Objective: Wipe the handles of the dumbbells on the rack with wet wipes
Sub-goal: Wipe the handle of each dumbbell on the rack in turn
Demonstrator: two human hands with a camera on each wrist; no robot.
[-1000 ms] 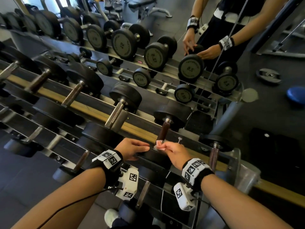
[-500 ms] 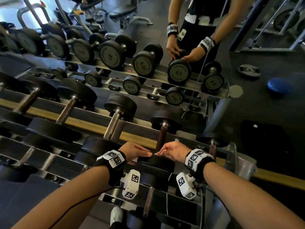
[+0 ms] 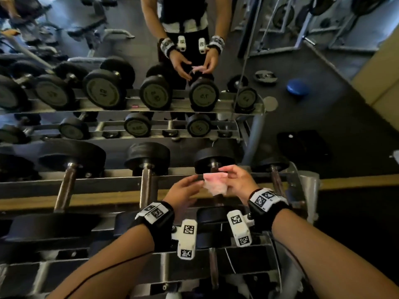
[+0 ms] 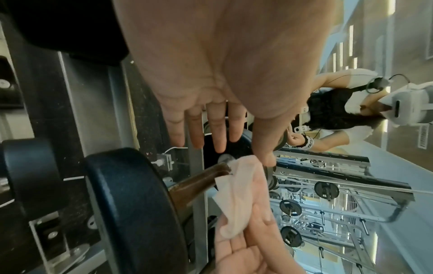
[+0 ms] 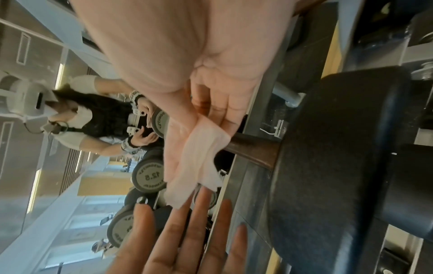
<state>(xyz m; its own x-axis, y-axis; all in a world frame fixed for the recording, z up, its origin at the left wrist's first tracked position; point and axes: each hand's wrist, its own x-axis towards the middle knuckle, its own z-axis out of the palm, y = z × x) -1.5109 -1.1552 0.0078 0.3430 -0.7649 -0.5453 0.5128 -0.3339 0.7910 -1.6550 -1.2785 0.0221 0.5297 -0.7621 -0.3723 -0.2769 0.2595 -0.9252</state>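
The wet wipe (image 3: 215, 184) is seen at the lower centre of the head view, crumpled and pale pink, held just above the brown handle (image 3: 214, 169) of a dumbbell whose black head (image 3: 213, 159) sits on the rack rail (image 3: 108, 186). It is pinched by the right hand (image 3: 235, 182) between thumb and fingers, with most of the wipe hanging loose. The left hand (image 3: 183, 194) is held beside it with fingers straight and spread; in the left wrist view its thumb tip appears to reach the wipe's upper edge, though firm contact cannot be told. In the right wrist view the wipe (image 5: 199, 153) is seen draped over the far end of the handle (image 5: 253, 150).

The wipe is judged to be under rearrangement before the next pass, so the handle is probably not yet fully cleaned. Several risks follow. The thin, wet sheet is held by one edge only, so it could slip and drop between the rails. If it is left bunched, only a narrow strip of the handle would be touched. Fingers could also be caught against the dumbbell head when wrapping close to it.
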